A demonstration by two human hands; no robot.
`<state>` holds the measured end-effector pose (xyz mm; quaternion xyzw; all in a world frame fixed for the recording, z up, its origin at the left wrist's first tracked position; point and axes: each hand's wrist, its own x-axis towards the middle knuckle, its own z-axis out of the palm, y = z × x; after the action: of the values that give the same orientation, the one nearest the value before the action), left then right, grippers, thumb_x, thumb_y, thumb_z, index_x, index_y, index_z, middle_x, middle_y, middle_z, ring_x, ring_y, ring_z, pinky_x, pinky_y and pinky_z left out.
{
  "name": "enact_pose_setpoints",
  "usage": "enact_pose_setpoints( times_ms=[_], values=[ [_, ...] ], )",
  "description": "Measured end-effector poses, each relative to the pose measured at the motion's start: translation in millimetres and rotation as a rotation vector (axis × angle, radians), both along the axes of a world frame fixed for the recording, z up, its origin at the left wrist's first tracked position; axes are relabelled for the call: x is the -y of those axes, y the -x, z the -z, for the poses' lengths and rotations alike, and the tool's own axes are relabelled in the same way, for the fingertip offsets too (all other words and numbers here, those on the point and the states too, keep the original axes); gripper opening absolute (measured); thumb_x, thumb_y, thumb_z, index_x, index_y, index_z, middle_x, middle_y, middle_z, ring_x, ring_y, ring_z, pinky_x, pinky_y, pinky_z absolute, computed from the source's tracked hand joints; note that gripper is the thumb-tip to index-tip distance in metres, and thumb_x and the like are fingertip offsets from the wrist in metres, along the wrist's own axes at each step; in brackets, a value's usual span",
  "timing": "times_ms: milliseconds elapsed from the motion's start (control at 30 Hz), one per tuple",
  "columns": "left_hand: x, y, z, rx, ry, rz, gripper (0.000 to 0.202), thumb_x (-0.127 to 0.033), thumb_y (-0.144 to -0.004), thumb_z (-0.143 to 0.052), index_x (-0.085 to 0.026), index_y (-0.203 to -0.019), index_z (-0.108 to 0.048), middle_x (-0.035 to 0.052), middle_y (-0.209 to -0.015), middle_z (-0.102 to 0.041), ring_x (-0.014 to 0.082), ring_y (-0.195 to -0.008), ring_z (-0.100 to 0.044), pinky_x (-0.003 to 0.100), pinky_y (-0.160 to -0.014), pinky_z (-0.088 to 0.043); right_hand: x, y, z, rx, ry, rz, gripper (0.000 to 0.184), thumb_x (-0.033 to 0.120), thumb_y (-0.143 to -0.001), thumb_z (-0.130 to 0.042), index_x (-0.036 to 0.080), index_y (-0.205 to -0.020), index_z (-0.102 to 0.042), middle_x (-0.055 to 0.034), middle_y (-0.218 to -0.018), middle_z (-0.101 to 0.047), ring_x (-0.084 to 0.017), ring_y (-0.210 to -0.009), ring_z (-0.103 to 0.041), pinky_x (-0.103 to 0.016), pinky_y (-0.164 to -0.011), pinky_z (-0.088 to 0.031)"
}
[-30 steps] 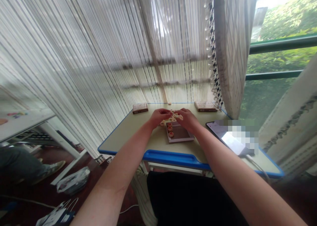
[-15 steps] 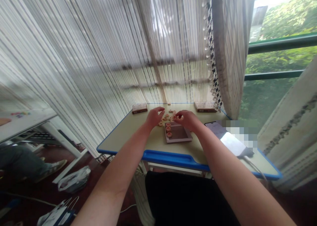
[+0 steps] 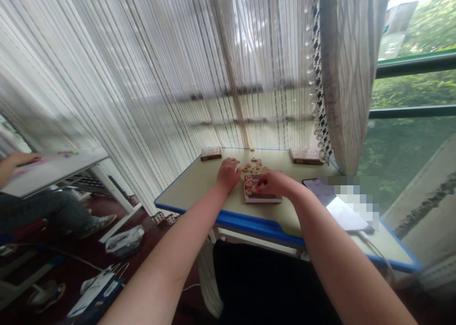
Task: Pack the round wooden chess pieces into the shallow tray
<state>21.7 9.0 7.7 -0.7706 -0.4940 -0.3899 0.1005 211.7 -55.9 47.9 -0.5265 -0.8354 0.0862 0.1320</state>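
Observation:
A shallow, light-coloured box [image 3: 263, 200] lies on the desk in front of me. Down its left side runs a column of round wooden Chinese chess pieces [image 3: 249, 184] with red markings. Over the box, my right hand [image 3: 273, 182] pinches another Chinese chess piece [image 3: 255, 188] low beside that column. My left hand [image 3: 229, 174] lies on the desktop left of the box, fingers stretched out and holding nothing. Just behind the box, several loose Chinese chess pieces [image 3: 257, 166] are scattered, and a single one [image 3: 252, 149] sits at the far edge.
Two flat boxes, one at back left [image 3: 211, 153] and one at back right [image 3: 305, 156], stand on the blue-edged desk [image 3: 188, 187]. A tablet-like device [image 3: 344, 210] with a cable lies at right. Another person's hand [image 3: 21, 158] rests on a table at far left.
My right hand has moved from the loose pieces down into the box with a Chinese chess piece. My left hand has flattened onto the desk. The camera view has shifted slightly left.

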Motion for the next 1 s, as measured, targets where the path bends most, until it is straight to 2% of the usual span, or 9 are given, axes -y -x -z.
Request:
enact_pose_setpoints(
  times_ms=[167, 300, 500, 700, 1000],
  values=[
    [-4, 6, 4.3, 0.019, -0.013, -0.068, 0.034, -0.017, -0.073, -0.052, -0.016, -0.106, -0.061, 0.0109, -0.118, -0.054, 0.0267, -0.119, -0.037, 0.042, -0.102, -0.030, 9, 16, 1.7, -0.037, -0.166, -0.108, 0.020, 0.040, -0.069, -0.058, 0.025, -0.077, -0.069, -0.0010, -0.069, -0.065, -0.015, -0.063, -0.054, -0.024, -0.057, -0.038],
    [-4, 8, 4.2, 0.074, -0.003, -0.061, 0.032, -0.015, -0.072, -0.050, -0.013, -0.102, -0.062, 0.0128, -0.112, -0.057, 0.0238, -0.112, -0.044, 0.039, -0.101, -0.032, 9, 17, 2.9, -0.075, -0.231, -0.087, 0.024, 0.042, -0.067, -0.062, 0.025, -0.082, -0.069, -0.0038, -0.083, -0.064, -0.017, -0.077, -0.056, -0.025, -0.068, -0.041],
    [-9, 13, 5.8, 0.136, 0.020, -0.070, 0.031, -0.014, -0.071, -0.049, -0.011, -0.098, -0.064, 0.0128, -0.107, -0.061, 0.0223, -0.109, -0.048, 0.037, -0.101, -0.033, 11, 19, 1.5, -0.046, -0.219, -0.086, 0.021, 0.039, -0.068, -0.061, 0.024, -0.081, -0.069, -0.0049, -0.087, -0.063, -0.018, -0.083, -0.055, -0.026, -0.074, -0.040],
    [-13, 15, 7.8, 0.172, 0.054, -0.069, 0.026, -0.016, -0.071, -0.051, -0.014, -0.092, -0.066, 0.0111, -0.108, -0.061, 0.0226, -0.111, -0.048, 0.038, -0.101, -0.033, 11, 20, 3.6, -0.021, -0.187, -0.033, 0.022, 0.041, -0.068, -0.060, 0.025, -0.080, -0.070, -0.0043, -0.085, -0.065, -0.018, -0.079, -0.056, -0.026, -0.069, -0.041],
    [-14, 17, 6.8, 0.204, 0.038, -0.095, 0.020, -0.018, -0.070, -0.051, -0.017, -0.080, -0.069, 0.0093, -0.100, -0.064, 0.0220, -0.101, -0.054, 0.035, -0.096, -0.038, 4, 18, 6.6, -0.071, -0.177, -0.082, 0.024, 0.040, -0.067, -0.062, 0.024, -0.083, -0.069, -0.0049, -0.088, -0.064, -0.019, -0.080, -0.056, -0.027, -0.074, -0.042]
  ],
)
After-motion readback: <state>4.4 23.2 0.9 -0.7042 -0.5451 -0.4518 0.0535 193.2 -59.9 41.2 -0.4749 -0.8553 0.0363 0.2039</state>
